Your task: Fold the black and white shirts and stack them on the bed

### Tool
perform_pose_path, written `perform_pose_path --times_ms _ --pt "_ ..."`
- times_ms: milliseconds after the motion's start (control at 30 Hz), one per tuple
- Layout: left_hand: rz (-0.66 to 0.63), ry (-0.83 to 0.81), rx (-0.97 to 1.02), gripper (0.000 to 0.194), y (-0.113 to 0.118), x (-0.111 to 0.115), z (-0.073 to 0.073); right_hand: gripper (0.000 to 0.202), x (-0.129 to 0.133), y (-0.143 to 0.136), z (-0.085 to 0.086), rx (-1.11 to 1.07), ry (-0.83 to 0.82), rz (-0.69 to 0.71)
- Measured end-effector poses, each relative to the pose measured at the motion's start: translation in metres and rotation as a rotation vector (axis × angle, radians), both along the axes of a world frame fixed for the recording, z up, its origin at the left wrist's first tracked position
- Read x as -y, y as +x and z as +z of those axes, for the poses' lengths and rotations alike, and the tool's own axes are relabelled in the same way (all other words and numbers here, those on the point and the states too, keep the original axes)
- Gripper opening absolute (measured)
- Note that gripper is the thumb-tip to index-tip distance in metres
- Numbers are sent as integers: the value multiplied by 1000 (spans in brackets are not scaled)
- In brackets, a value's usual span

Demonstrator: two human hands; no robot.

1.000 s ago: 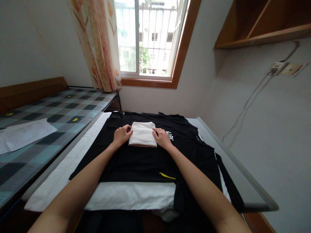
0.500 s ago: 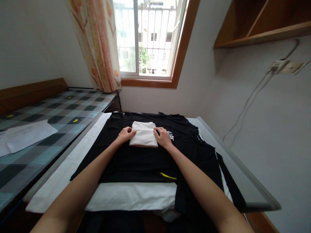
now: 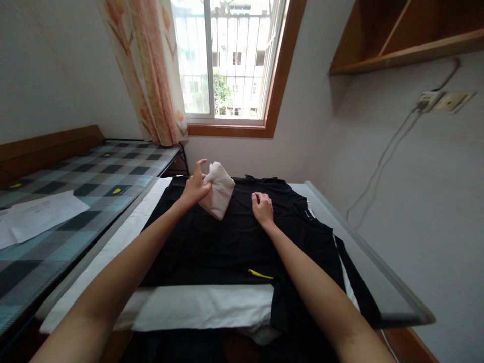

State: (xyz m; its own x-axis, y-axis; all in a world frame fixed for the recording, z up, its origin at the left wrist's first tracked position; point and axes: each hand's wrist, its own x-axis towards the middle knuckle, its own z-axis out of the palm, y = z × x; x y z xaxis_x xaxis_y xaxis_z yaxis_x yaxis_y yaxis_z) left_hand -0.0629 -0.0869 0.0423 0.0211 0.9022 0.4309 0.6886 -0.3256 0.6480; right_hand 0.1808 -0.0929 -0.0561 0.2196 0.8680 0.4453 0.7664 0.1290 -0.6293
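Mattress of grey, black and pale-blue checked fabric (image 3: 94, 176): lies at ten o'clock, straight ahead of the person being twelve; its flat top lets the thin white paper sheet (image 3: 45, 214) rest without support.
White fabric layer (image 3: 204, 307): shows at eleven o'clock and along the near edge, because it reaches out from under the spread black fabric garment (image 3: 212, 252).
Left hand (image 3: 195, 187): at eleven o'clock, gripping the folded white soft cloth (image 3: 220, 194) by one side, a finger raised clear; the one-sided hold probably explains the tilt.
Cloth: just before twelve o'clock, leaning with a corner down over the black garment; whether that corner touches, I cannot tell.
Black garment: laid flat around twelve o'clock, giving the hands a smooth, broad surface.
Narrow bright-yellow strip (image 3: 260, 274): just past twelve, on the black garment's near part.
Right hand (image 3: 262, 207): just past twelve, apart from the cloth, fingers loosely curled around nothing visible; whether thumb and fingertips meet, I cannot tell.
Pale grey-rimmed table (image 3: 374, 267): bare strip shows at two o'clock, bearing the layers.
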Motion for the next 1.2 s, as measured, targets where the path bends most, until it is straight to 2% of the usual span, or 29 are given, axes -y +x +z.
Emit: perform_pose_path --times_ms 67,100,167,233,333,400,467,500,600,667,800,900,1000,1067,1200 --pt "45 154 -233 71 9 0 30 42 -2 4 2 -27 15 -24" --pt "38 203 -331 70 14 2 40 42 -3 6 4 -49 40 -37" --pt "-19 264 -492 66 27 7 46 43 -4 9 8 -104 128 -65" --pt "-138 278 -627 58 38 15 31 42 -3 10 13 -145 245 -96" --pt "-407 202 -800 47 49 28 -13 41 0 10 19 -132 352 -94" --pt "-556 157 -864 40 50 36 -41 41 1 8 21 -95 356 -32" --pt "-554 148 -835 35 46 40 -58 40 3 6 20 -40 326 72" --pt "-505 152 -794 36 43 40 -63 40 3 4 19 -1 303 127" --pt "-301 161 -664 47 32 38 -72 41 5 -1 13 178 203 280" --pt "-230 123 -637 54 23 34 -79 49 6 -3 7 314 116 364" --pt "-286 -60 -653 59 7 25 -95 61 5 -5 -5 485 -113 519" --pt "-332 -117 -652 61 -1 22 -99 64 5 -4 -9 518 -201 550" --pt "-356 -129 -644 61 -6 22 -98 64 10 -6 -3 549 -201 524" --pt "-367 -100 -637 63 -7 22 -97 63 16 -10 3 577 -136 497" --pt "-374 71 -619 61 -11 21 -97 65 26 -19 12 612 11 536"
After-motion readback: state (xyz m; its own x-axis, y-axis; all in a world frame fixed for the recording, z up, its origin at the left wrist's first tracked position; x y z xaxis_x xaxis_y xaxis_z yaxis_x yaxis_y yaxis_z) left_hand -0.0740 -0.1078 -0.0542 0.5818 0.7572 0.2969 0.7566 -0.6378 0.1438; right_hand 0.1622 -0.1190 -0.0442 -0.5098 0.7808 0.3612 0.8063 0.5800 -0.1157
